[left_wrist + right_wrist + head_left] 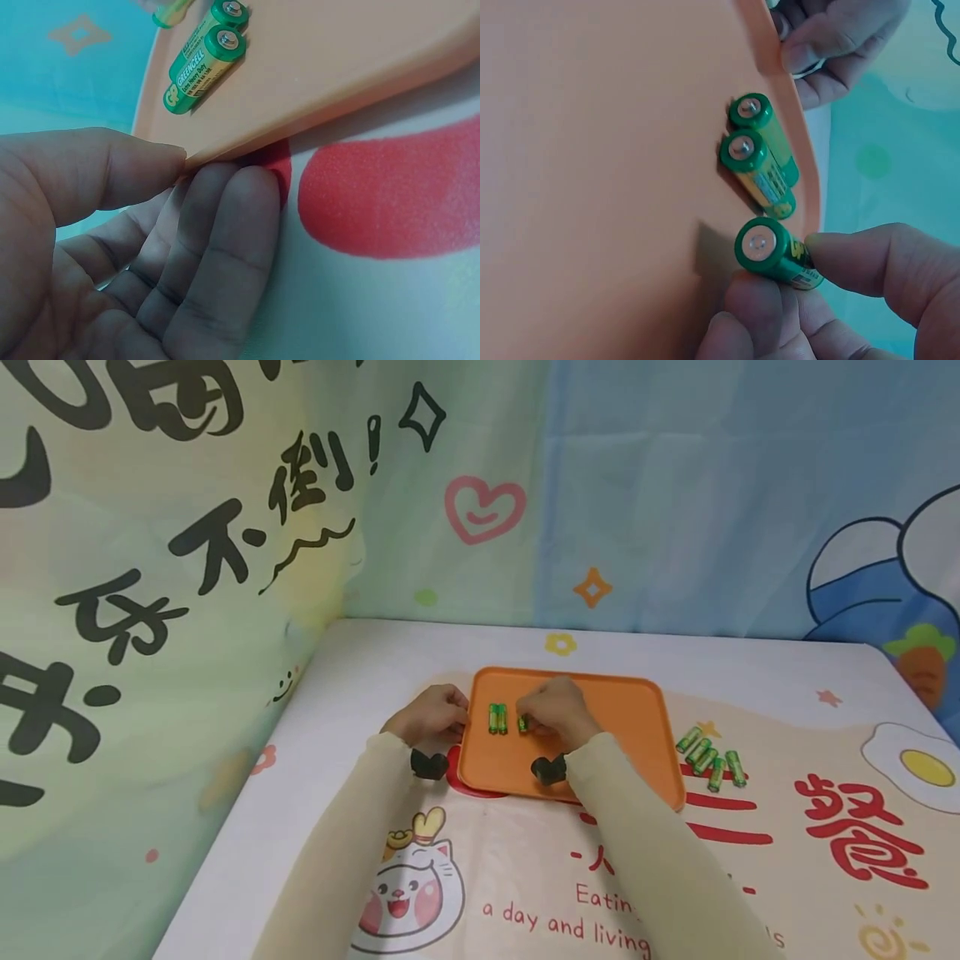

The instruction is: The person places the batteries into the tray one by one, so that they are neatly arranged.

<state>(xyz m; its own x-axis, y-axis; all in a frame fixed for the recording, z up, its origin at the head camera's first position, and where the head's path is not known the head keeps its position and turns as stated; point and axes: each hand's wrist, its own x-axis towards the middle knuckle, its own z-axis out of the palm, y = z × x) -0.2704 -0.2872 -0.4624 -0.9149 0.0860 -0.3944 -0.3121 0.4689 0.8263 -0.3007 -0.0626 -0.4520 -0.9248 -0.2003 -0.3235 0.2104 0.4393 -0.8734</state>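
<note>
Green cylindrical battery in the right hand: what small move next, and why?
I'd probably ease the green cylindrical battery down onto the orange rectangular tray, parallel to the two green batteries lying side by side there. The right hand pinches it beside that pair, and the left hand grips the tray's edge, which should help steady it.

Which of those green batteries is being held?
The battery pinched by the right hand over the orange tray; two others lie side by side in the tray, five more on the table.
</note>
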